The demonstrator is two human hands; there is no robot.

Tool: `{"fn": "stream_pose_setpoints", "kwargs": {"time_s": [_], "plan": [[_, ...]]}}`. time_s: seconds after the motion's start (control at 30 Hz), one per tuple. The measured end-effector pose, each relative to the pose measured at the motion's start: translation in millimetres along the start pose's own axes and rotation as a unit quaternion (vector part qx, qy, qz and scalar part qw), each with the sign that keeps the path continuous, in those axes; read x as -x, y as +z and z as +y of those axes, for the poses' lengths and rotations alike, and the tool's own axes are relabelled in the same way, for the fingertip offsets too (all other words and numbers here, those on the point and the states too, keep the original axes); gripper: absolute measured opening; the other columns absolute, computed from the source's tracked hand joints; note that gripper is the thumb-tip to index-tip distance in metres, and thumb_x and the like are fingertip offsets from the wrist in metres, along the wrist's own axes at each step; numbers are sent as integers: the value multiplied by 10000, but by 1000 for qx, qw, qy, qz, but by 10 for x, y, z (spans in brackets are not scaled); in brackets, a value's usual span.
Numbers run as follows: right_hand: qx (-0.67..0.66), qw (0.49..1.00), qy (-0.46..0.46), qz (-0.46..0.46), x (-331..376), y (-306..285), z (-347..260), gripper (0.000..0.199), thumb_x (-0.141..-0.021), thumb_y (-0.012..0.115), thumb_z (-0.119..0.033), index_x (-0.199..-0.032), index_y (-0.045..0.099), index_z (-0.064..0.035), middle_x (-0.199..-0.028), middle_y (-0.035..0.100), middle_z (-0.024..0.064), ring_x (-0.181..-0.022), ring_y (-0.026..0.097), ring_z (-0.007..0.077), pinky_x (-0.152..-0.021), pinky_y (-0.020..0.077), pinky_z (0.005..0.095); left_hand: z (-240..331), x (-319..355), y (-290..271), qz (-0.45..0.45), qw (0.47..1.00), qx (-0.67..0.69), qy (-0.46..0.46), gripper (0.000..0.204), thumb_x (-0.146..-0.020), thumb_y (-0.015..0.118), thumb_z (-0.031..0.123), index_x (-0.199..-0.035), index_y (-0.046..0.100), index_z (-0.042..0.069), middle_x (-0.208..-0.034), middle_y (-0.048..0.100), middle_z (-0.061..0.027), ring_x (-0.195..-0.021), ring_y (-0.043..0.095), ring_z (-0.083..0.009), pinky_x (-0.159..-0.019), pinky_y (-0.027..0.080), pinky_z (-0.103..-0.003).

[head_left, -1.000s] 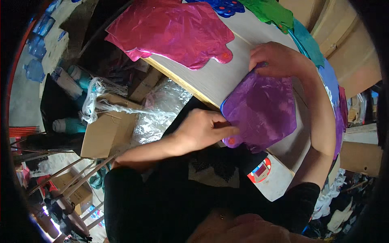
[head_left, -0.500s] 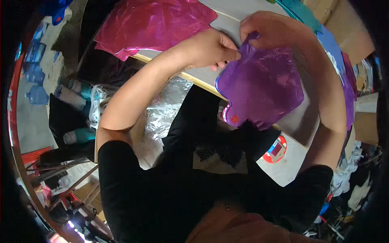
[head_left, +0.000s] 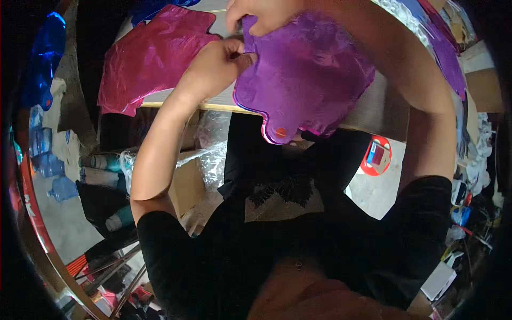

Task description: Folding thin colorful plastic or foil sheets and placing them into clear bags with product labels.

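Note:
A flat, shiny purple sheet [head_left: 304, 80] with a wavy edge, resembling an uninflated foil balloon, hangs over the table's near edge. An orange-red dot marks its lower lobe. My left hand [head_left: 221, 66] pinches the sheet's upper left edge between thumb and fingers. Just above it, my right hand [head_left: 269, 13] has its fingers curled at a narrow purple strip at the top of the sheet; the picture's upper rim cuts off part of this hand. A similar pink foil sheet [head_left: 154, 58] lies flat to the left of my left hand.
The grey tabletop [head_left: 381, 109] has a pale wooden edge [head_left: 221, 107]. Below it stands a cardboard box [head_left: 189, 184] near clear plastic wrap [head_left: 213, 144]. A red stool [head_left: 377, 156] is at right. Blue water jugs [head_left: 50, 162] stand far left; purple sheets [head_left: 450, 66] hang far right.
The view has shifted, so the table's contents sit farther left. My right hand has moved up and away from my left along the purple sheet's top. Both hands stay at the sheet.

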State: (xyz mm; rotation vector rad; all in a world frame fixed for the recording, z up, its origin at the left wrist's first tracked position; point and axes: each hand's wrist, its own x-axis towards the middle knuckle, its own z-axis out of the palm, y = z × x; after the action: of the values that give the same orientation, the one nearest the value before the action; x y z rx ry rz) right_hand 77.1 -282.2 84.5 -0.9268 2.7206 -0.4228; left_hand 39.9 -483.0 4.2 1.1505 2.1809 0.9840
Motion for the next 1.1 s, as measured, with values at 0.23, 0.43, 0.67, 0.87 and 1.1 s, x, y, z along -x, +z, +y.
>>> {"fn": "stream_pose_setpoints", "kwargs": {"time_s": [0.23, 0.43, 0.67, 0.87, 1.1], "plan": [[125, 946, 14, 298, 1113, 780, -507, 392, -746, 728, -94, -1135, 681, -84, -1279, 598, 107, -1212, 542, 298, -996, 458, 414, -57, -69, -51, -28, 999, 28, -30, 197, -917, 678, 226, -886, 681, 31, -701, 585, 13, -644, 498, -79, -609, 412, -260], [50, 967, 155, 195, 1757, 1407, -1054, 527, -714, 788, -148, -1225, 660, -122, -1389, 537, 93, -1314, 477, 301, -1073, 424, 431, -73, -29, -115, -12, 999, 36, -28, 224, -894, 692, 242, -877, 665, 21, -714, 609, -25, -669, 532, -118, -651, 440, -274], [192, 937, 100, 273, 1633, 1576, -1121, 389, -780, 627, -139, -1165, 676, -120, -1331, 594, 77, -1238, 560, 296, -1010, 479, 432, -4, -29, -92, 15, 999, -39, -35, 279, -887, 678, 251, -1015, 681, 3, -873, 710, -128, -834, 663, -194, -830, 500, -322], [196, 938, 58, 280, 1577, 1641, -1073, 400, -753, 614, -143, -1147, 672, -110, -1322, 599, 67, -1228, 568, 272, -980, 504, 415, 48, -7, -115, 16, 995, -85, -57, 311, -871, 671, 260, -1062, 689, 15, -913, 712, -157, -878, 675, -236, -846, 495, -351], [179, 942, 31, 283, 1540, 1634, -1042, 379, -750, 630, -114, -1127, 662, -99, -1325, 589, 64, -1219, 574, 265, -973, 507, 407, -10, 11, -104, 23, 998, -45, -23, 338, -865, 689, 281, -1058, 686, 3, -901, 710, -148, -852, 669, -230, -828, 497, -353]]}}
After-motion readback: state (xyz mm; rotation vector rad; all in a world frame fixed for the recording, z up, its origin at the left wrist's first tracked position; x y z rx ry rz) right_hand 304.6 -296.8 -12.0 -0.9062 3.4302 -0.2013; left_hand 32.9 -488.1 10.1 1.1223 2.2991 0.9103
